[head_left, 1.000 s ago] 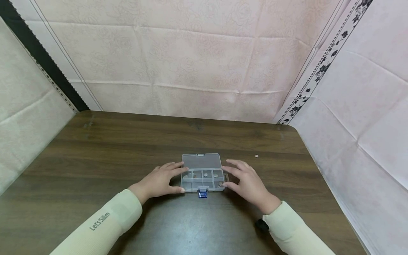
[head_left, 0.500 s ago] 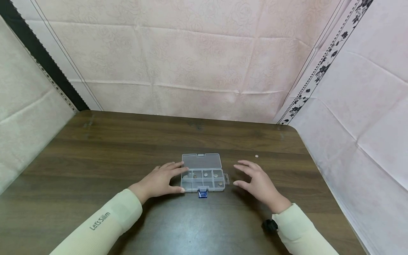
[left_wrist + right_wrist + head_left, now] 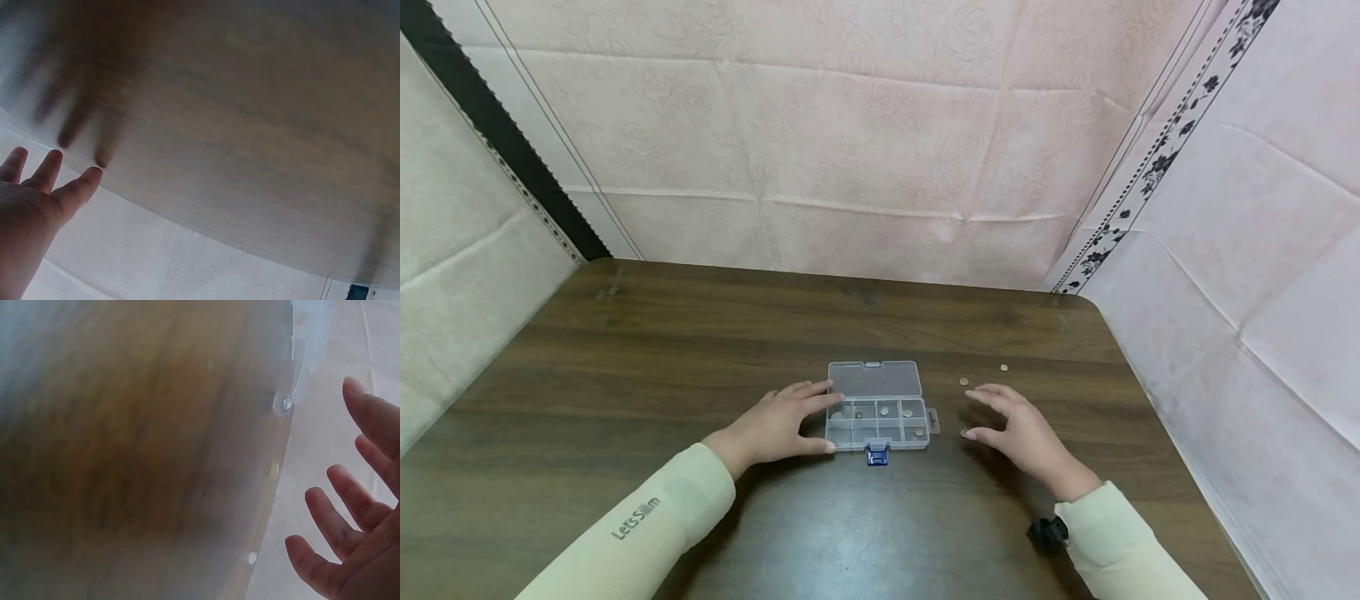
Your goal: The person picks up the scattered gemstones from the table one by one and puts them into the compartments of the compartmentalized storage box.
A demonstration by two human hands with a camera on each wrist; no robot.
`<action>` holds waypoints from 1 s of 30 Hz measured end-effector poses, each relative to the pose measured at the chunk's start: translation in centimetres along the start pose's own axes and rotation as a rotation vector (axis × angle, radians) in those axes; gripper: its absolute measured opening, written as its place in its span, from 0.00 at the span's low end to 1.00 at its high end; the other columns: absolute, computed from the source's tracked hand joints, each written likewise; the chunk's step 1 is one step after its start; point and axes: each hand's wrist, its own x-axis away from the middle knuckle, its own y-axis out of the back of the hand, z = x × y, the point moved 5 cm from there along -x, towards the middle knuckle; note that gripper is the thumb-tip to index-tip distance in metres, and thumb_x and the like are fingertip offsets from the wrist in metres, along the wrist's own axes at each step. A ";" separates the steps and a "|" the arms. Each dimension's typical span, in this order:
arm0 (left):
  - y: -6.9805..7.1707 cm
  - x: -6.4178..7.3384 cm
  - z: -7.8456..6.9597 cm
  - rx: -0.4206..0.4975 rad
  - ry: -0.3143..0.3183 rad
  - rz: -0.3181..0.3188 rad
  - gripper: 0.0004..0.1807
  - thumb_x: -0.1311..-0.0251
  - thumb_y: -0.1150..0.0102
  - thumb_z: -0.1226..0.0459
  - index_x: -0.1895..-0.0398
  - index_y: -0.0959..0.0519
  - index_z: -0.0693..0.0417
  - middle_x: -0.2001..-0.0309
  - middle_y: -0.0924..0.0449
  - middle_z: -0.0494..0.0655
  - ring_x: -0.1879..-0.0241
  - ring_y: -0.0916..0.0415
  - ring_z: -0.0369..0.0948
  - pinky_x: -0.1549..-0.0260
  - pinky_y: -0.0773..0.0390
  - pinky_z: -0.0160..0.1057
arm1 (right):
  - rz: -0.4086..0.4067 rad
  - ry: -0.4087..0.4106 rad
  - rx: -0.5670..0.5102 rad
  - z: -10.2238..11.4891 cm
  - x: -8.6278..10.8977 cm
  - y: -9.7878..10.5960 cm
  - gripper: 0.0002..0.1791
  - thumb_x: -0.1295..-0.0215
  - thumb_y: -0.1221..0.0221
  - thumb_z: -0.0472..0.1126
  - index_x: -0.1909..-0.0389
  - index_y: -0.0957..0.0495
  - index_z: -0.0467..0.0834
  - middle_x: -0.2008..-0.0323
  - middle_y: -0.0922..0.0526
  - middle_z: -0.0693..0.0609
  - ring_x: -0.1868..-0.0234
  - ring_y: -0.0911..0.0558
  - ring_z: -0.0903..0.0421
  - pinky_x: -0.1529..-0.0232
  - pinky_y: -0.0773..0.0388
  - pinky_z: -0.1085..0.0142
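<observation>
A small clear plastic compartment box lies on the table with its lid folded back and a blue clasp at the front. Several tiny round pieces sit in its compartments. My left hand rests at the box's left side, fingers extended and touching its edge. To the right of the box, my right hand hovers low with fingers spread, holding nothing. By its thumb tip is a small silvery disc; past its fingers lies a yellowish disc. A white disc lies farther back.
The wooden table has a straight back edge, with pale patterned cloth hanging behind it and at both sides. A clear hanging tab sticks out from the box's right side. A black band sits at my right wrist.
My right hand has drawn away rightward from the box's right edge. Two small discs now show on the table beside it. The left hand and the box have stayed put.
</observation>
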 end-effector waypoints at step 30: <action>-0.1 -0.1 0.2 0.001 0.009 0.004 0.41 0.45 0.39 0.39 0.28 0.36 0.39 0.25 0.46 0.46 0.28 0.48 0.53 0.38 0.47 0.69 | 0.113 -0.114 -0.151 -1.0 -0.2 -0.9 0.24 0.43 0.31 0.38 0.45 0.21 0.38 0.46 0.21 0.43 0.50 0.20 0.47 0.48 0.26 0.51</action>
